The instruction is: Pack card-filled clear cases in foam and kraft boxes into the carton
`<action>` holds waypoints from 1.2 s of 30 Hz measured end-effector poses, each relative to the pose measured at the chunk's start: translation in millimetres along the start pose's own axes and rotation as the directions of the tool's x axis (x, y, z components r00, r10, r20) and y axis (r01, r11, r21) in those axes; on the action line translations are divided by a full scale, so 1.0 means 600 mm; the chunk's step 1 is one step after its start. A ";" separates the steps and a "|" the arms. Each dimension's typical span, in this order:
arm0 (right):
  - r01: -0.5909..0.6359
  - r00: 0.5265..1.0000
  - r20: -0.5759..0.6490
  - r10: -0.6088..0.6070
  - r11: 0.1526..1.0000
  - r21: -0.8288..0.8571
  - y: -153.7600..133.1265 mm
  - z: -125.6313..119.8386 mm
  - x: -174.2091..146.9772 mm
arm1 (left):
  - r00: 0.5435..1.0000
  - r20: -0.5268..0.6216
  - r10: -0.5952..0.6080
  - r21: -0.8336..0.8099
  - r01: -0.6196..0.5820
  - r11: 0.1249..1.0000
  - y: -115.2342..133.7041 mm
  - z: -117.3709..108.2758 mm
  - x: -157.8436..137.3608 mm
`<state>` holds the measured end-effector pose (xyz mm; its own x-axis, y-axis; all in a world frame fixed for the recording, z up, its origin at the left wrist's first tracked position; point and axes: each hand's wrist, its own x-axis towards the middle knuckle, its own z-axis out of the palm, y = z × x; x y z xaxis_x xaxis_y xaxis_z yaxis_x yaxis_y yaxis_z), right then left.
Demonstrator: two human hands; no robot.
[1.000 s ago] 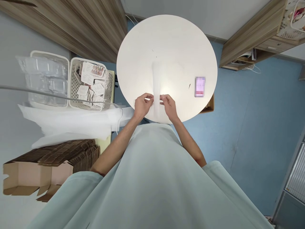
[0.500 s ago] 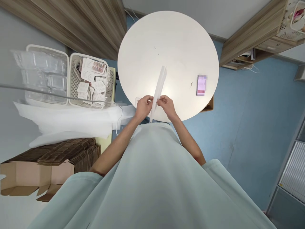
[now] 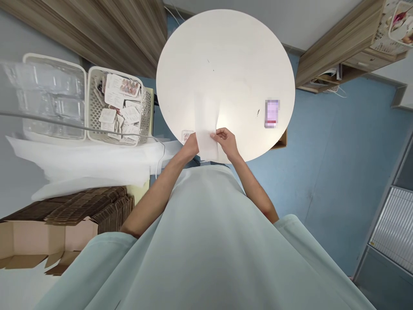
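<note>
A thin white foam packing sheet [image 3: 207, 125] is held up between my two hands over the near edge of the round table. My right hand [image 3: 226, 140] pinches its right edge between thumb and fingers. My left hand [image 3: 191, 145] grips the left side, its fingers mostly hidden behind the sheet. Just beyond the left hand, a small clear pack [image 3: 186, 136] with pinkish pieces lies on the table, partly covered by the hand.
The white round table [image 3: 226, 51] also carries a phone-like item [image 3: 272, 114], blurred out. To the left stand a basket [image 3: 92, 107] of cards and packs, clear plastic trays [image 3: 53, 101], more foam sheets [image 3: 87, 161] and stacked cardboard boxes [image 3: 87, 206]. A cable [image 3: 64, 124] crosses there.
The foam sheet has turned from nearly edge-on to showing its broad face. My left hand has shifted slightly left and its fingers have gone behind the sheet.
</note>
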<state>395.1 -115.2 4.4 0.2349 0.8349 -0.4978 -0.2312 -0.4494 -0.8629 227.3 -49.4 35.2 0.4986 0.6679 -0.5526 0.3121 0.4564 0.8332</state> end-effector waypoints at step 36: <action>-0.187 0.973 -0.160 0.168 0.976 -0.113 0.111 -0.166 0.094 | 0.920 -0.390 -0.021 0.485 0.225 0.845 -0.148 -0.075 0.117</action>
<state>487.0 -129.7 -89.7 0.3404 0.6859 -0.6432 -0.1625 -0.6309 -0.7587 198.2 -16.8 -78.5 0.1365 0.8344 -0.5339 0.7680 0.2512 0.5891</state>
